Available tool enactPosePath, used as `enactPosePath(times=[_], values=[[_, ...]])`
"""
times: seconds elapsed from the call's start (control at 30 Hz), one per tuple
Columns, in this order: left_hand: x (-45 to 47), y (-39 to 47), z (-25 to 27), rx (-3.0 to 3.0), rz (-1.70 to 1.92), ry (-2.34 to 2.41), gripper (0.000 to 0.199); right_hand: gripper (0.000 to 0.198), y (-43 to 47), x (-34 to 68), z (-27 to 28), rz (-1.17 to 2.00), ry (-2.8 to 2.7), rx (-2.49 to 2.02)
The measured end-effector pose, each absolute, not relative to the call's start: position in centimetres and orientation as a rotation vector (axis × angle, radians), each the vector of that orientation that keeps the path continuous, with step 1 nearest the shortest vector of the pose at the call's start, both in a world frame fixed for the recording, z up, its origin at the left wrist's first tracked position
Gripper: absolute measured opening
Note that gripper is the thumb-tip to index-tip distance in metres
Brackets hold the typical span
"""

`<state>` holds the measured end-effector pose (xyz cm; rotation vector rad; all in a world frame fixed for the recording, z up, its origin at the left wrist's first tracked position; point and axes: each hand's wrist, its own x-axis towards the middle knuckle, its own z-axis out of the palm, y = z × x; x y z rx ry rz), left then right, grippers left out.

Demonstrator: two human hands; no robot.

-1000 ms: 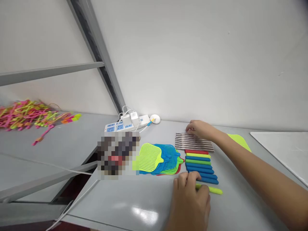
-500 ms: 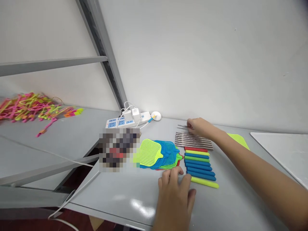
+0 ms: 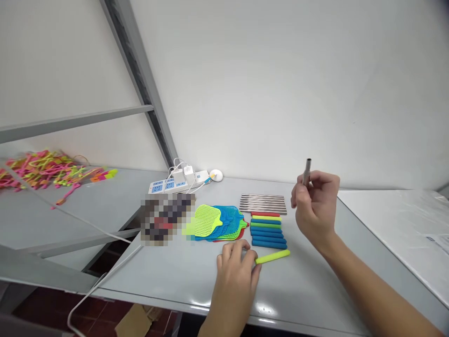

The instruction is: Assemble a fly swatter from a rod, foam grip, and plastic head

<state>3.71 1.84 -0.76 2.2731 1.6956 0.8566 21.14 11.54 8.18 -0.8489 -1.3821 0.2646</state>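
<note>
My right hand (image 3: 316,208) is raised above the grey table (image 3: 196,276) and grips a thin metal tube (image 3: 307,171) that stands upright out of my fist. My left hand (image 3: 234,276) rests low on the table with its fingers on the near end of a yellow-green foam handle (image 3: 275,256), which lies slanted, apart from the others. Behind it lie a row of blue, green, yellow and red foam handles (image 3: 267,229), a row of metal tubes (image 3: 263,204) and a stack of mesh fly-swatter heads (image 3: 217,222).
A white power strip (image 3: 171,183) with chargers and cables sits at the back by the wall. A heap of pink and green plastic pieces (image 3: 45,169) lies on the left table. A slanted steel frame (image 3: 140,89) rises behind. A white sheet (image 3: 396,220) covers the right side.
My right hand lifted one metal tube off the row and now holds it upright in the air. My left hand drew the yellow-green handle away from the row, toward me.
</note>
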Motion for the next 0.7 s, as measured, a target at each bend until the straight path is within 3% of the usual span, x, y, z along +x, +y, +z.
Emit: enactPosePath(times=[0.13,0.3,0.53,0.7], values=[[4.1,1.0,0.2,2.222,1.013,1.577,0.013,0.004,7.4,20.2,9.3,0.659,-1.111,-0.751],[3.8,-0.9,1.4,1.965,1.446,1.326,0.009,0.010,4.1,18.6,11.0,1.025,-0.803,-0.587],[3.1,-2.7,0.8,1.783,1.723,1.107,0.004,0.023,0.3,14.5,12.8,1.199,-0.723,-0.397],[1.9,-3.0,0.4,1.817,1.809,1.079,0.013,0.022,-1.2,12.0,12.2,1.272,-0.768,-0.369]])
